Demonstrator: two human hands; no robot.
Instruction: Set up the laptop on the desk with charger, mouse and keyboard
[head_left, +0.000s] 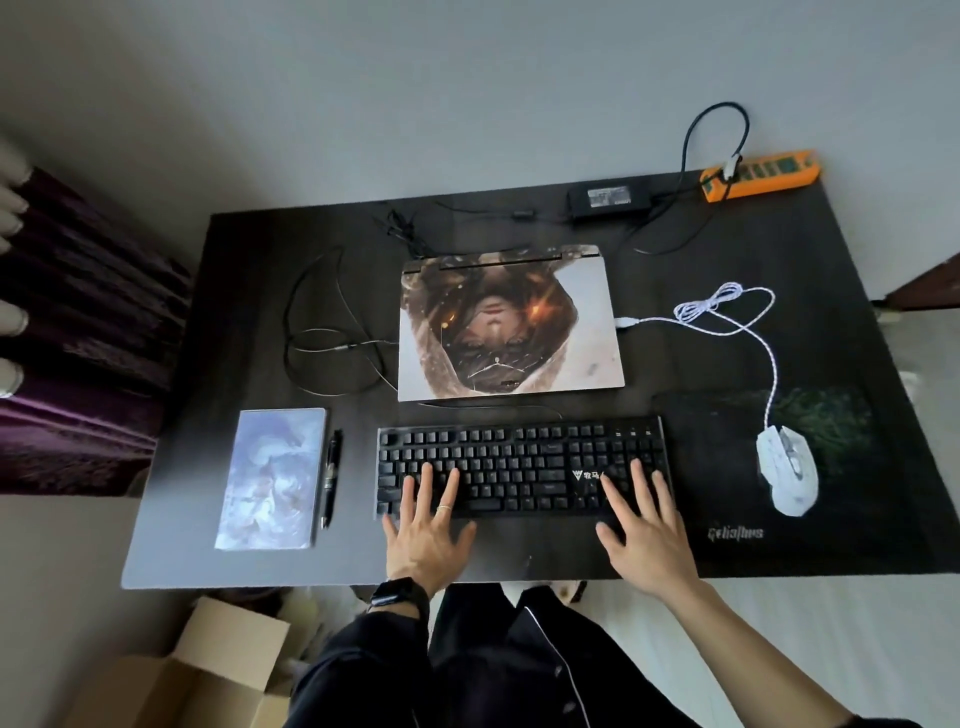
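Observation:
A closed laptop (509, 325) with a printed picture on its lid lies in the middle of the dark desk (571, 551). In front of it sits a black keyboard (519, 462). My left hand (426, 525) rests with straight fingers on the keyboard's left end, and my right hand (647, 530) lies flat on its right end. A white mouse (789, 475) sits on a dark mouse pad (727, 467) at the right, its white cable (727, 317) running to the laptop's right side. The black charger brick (608, 200) lies behind the laptop.
An orange power strip (761, 174) sits at the desk's back right corner. A notebook (272, 478) and a black pen (331, 475) lie left of the keyboard. Black cables (322, 343) loop left of the laptop. An open cardboard box (208, 670) stands on the floor.

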